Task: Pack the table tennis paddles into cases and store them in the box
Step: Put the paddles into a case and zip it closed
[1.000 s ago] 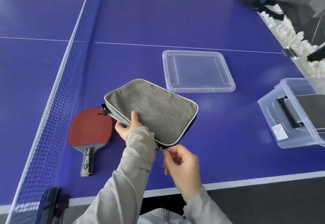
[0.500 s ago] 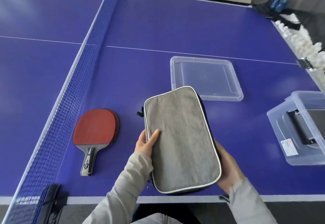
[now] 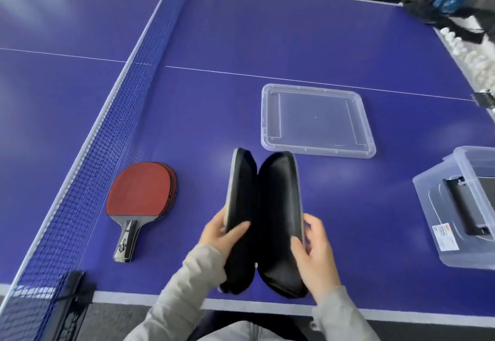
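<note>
Unzipped paddle case (image 3: pixel 263 220) was held over the table (image 3: pixel 361 220) edge, left hand (image 3: pixel 218 235) and right hand (image 3: pixel 314 249) each pinching one half (thumbs inside); opening it flatter would ease inserting the nearby paddles (image 3: pixel 139 190).

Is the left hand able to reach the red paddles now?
Probably yes: the paddles lie just left of the left hand, with nothing between. But it grips the open case, so it must let go first.

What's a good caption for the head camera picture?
Left hand and right hand hold open a black-lined grey fabric case beside stacked red paddles.
</note>
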Demonstrator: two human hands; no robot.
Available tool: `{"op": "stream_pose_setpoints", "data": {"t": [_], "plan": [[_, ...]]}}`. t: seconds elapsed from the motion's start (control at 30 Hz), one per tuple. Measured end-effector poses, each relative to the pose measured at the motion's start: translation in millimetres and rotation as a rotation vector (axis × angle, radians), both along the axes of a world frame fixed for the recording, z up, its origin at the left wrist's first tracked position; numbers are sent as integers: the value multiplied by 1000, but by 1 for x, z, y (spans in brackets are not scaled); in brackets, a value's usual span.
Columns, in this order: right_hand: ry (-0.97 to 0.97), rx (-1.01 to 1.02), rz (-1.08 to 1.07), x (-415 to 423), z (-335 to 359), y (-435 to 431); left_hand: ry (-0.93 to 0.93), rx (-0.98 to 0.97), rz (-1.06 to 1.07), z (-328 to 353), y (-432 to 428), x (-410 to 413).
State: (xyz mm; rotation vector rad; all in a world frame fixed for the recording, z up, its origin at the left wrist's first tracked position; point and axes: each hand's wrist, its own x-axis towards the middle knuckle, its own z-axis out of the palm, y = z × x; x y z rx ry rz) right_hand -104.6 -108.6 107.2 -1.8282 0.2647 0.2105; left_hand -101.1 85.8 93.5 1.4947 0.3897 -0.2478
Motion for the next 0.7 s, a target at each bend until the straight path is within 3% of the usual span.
{"op": "stream_pose_setpoints", "data": {"t": [0.1,0.23,0.37,0.43,0.53,0.63,0.7], "plan": [[99,-39,-88,17,-19,-54,102,203,158,-36,59,-1],[303,-220,-70,28,-59,-105,325,325,248,-85,94,-7],[465,-425,-75,28,-99,-111,309,521,197,-102,67,-8],[472,-513,-73,27,-106,-108,320,674,150,-103,56,-8],[372,-760,76,21,-107,-107,344,1051,38,-98,53,-16],[305,-1026,315,13,-106,-107,275,1173,206,-95,68,-32],[304,-1063,387,4,-109,-108,288,1198,376,-95,90,-40]]}}
